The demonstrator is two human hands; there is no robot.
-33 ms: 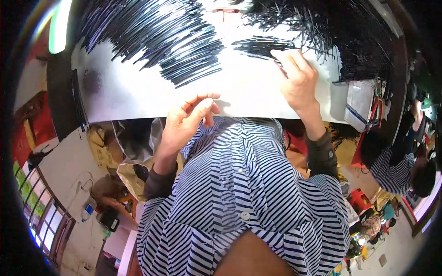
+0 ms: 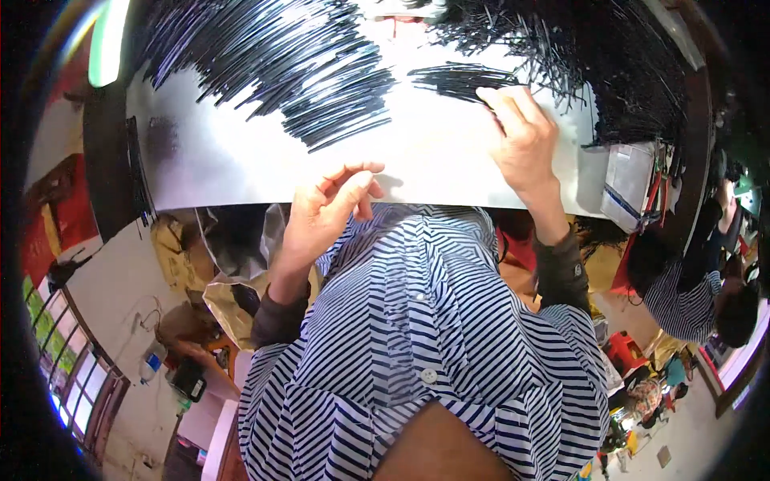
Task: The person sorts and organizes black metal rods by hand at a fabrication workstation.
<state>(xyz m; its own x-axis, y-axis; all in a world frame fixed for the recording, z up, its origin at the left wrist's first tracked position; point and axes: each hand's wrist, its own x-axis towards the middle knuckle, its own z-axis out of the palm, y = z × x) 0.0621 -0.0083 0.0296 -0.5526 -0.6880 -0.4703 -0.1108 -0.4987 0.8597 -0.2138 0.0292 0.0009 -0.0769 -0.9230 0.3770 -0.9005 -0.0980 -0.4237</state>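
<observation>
Right hand (image 2: 525, 140) laid flat, fingers extended, fingertips pressing a small bundle of thin black sticks (image 2: 461, 78) on the white tabletop (image 2: 433, 160), nothing gripped; left hand (image 2: 325, 212) raised over the near table edge, fingers loosely curled and half open, empty. Likely risk: sweeping the bundle sideways into the large fanned pile (image 2: 273, 60) to the left or the dense heap (image 2: 609, 64) to the right, mixing sorted sticks; possible spill over the near edge. Small box (image 2: 630, 184) at the right edge limiting room there; another seated person (image 2: 706, 297) close by on the right.
</observation>
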